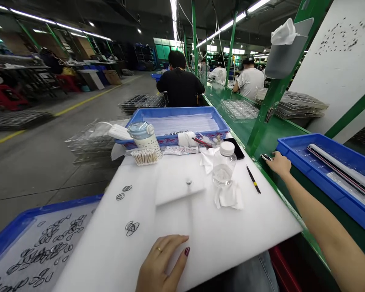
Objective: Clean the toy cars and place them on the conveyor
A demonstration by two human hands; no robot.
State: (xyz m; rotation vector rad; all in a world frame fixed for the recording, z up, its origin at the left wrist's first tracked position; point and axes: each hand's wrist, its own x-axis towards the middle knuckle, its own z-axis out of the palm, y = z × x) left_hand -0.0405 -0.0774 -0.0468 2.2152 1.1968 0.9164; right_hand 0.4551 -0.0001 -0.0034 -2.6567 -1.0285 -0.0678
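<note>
My left hand [162, 263] lies flat with fingers stretched out on the white foam board [158, 227], near its front edge, holding nothing. A small heap of thin metal rings [131, 228] lies just beyond it. My right hand [278, 164] reaches out over the green conveyor belt [261, 134], fingers curled down onto a small black-and-white object [265, 157] at the belt's edge. Whether it grips that object is unclear.
A clear plastic bottle [223, 164], crumpled tissue [229, 196], a black pen [253, 179], cotton swabs [144, 157] and a lidded cup [144, 138] stand on the board. Blue trays sit behind [176, 121], at right [331, 170] and lower left [30, 243] with several rings. Other people sit ahead.
</note>
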